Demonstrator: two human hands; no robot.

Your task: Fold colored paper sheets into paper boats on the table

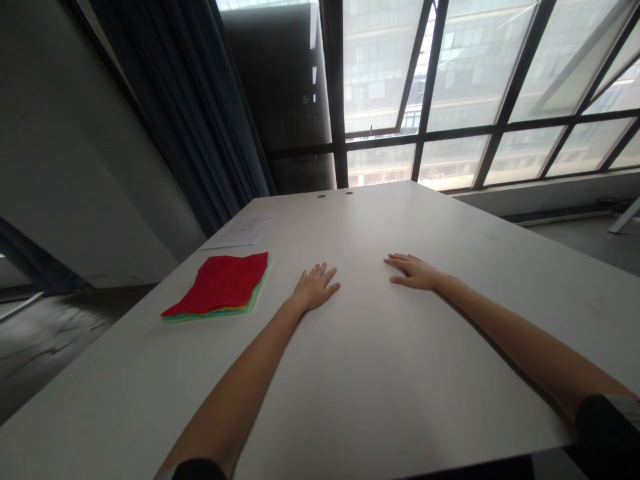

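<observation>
My left hand (315, 287) lies palm down on the white table (350, 360), its fingers spread and holding nothing. To its left, apart from it, is a stack of coloured sheets with a red sheet (225, 283) on top; yellow, green and bluish edges show beneath. My right hand (414, 272) rests flat on the tabletop to the right of the middle, fingers stretched toward the left, with nothing in it. Bare tabletop separates the two hands.
A printed paper (240, 232) lies behind the stack near the table's left edge. Two small dark round spots are at the far edge. Beyond stand a dark blue curtain (200, 113) and framed windows (470, 67).
</observation>
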